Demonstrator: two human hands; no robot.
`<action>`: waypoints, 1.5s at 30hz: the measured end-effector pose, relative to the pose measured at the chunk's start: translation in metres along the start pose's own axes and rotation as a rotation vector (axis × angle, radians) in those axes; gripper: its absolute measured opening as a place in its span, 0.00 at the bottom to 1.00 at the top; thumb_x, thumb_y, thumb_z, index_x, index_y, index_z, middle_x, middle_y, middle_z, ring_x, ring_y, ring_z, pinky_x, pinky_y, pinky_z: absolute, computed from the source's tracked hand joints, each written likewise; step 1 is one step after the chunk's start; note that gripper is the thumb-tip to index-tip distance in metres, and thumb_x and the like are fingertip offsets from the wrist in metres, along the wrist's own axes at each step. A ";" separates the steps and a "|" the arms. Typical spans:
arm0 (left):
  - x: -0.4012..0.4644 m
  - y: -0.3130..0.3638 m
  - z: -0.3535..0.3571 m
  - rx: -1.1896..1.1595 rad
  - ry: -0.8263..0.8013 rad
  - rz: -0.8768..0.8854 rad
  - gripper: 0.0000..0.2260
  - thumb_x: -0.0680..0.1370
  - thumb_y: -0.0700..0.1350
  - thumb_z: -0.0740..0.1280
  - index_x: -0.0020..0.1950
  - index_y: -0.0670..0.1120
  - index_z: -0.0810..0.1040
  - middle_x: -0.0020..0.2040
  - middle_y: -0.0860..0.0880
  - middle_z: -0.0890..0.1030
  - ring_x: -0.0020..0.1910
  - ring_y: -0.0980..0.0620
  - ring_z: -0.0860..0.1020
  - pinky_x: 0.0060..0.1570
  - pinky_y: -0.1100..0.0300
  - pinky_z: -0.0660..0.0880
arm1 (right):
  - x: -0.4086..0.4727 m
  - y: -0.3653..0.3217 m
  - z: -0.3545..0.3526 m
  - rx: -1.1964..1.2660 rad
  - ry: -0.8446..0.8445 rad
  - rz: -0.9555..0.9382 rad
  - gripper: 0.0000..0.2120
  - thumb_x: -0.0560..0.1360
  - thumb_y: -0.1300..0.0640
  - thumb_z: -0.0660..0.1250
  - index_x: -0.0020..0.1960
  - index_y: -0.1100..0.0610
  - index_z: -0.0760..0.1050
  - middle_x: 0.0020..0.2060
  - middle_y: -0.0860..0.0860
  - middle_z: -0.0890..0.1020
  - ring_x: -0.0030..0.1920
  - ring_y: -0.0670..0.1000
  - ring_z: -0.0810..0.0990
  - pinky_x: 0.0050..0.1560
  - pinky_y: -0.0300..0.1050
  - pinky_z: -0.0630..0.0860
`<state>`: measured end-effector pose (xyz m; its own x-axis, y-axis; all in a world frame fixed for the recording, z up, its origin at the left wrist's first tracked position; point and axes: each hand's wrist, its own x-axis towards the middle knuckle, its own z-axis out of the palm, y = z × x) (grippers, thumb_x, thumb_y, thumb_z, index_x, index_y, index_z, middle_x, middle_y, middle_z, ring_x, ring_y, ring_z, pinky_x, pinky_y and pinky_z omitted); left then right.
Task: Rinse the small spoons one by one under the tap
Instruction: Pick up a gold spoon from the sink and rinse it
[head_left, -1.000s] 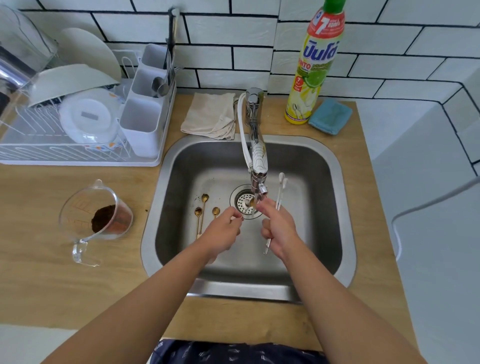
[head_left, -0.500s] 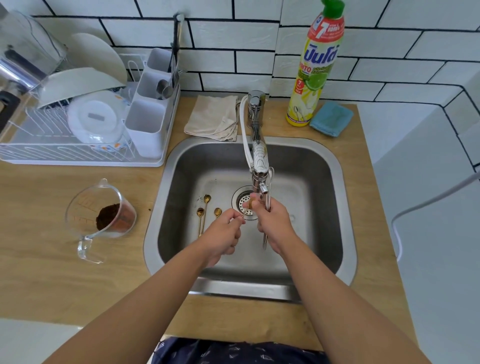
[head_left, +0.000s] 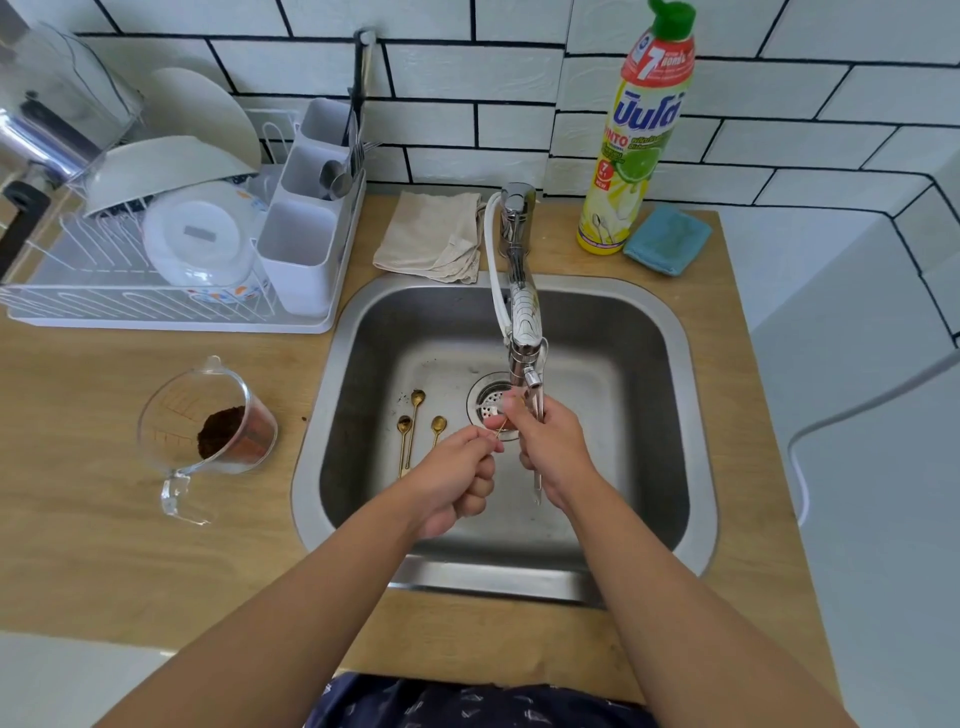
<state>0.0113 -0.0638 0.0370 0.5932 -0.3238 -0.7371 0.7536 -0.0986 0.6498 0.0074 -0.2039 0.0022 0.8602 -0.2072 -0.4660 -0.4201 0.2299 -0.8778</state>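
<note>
Currently you rinse one gold spoon (head_left: 501, 427) just below the tap (head_left: 524, 332): left hand (head_left: 457, 467) pinches its handle, right hand (head_left: 550, 441) grips pale utensils. Next, probably swap for the three spoons (head_left: 415, 423) left of the tap.

Measuring jug (head_left: 208, 415) holds, perhaps, coffee grounds (head_left: 221, 431) beside dish rack (head_left: 171, 306).

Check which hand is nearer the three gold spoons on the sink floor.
Left. The left hand sits just right of the gold spoons, overlapping their handles; the right hand is farther right, under the tap.
</note>
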 end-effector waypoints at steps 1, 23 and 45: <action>-0.001 -0.001 0.001 -0.007 -0.004 -0.005 0.06 0.85 0.45 0.58 0.54 0.46 0.74 0.28 0.52 0.64 0.25 0.55 0.58 0.21 0.64 0.55 | 0.002 0.000 0.000 -0.009 0.025 0.011 0.06 0.83 0.53 0.67 0.51 0.54 0.81 0.41 0.53 0.89 0.23 0.40 0.71 0.23 0.33 0.65; -0.002 0.004 0.007 0.008 0.019 -0.057 0.12 0.84 0.48 0.58 0.44 0.47 0.72 0.27 0.52 0.62 0.25 0.55 0.56 0.22 0.64 0.53 | 0.006 -0.005 0.008 0.069 0.109 0.087 0.15 0.84 0.48 0.63 0.46 0.56 0.82 0.39 0.53 0.89 0.21 0.43 0.63 0.22 0.37 0.60; 0.011 -0.018 0.000 0.529 0.212 0.285 0.05 0.83 0.47 0.63 0.48 0.51 0.78 0.39 0.53 0.86 0.28 0.56 0.75 0.29 0.62 0.73 | 0.007 0.003 0.022 0.188 0.244 0.328 0.16 0.83 0.48 0.63 0.49 0.59 0.83 0.34 0.49 0.87 0.20 0.44 0.63 0.21 0.39 0.61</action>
<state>0.0044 -0.0659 0.0176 0.8340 -0.2180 -0.5068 0.3480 -0.5050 0.7899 0.0182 -0.1842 -0.0011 0.5878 -0.3075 -0.7483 -0.5797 0.4850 -0.6547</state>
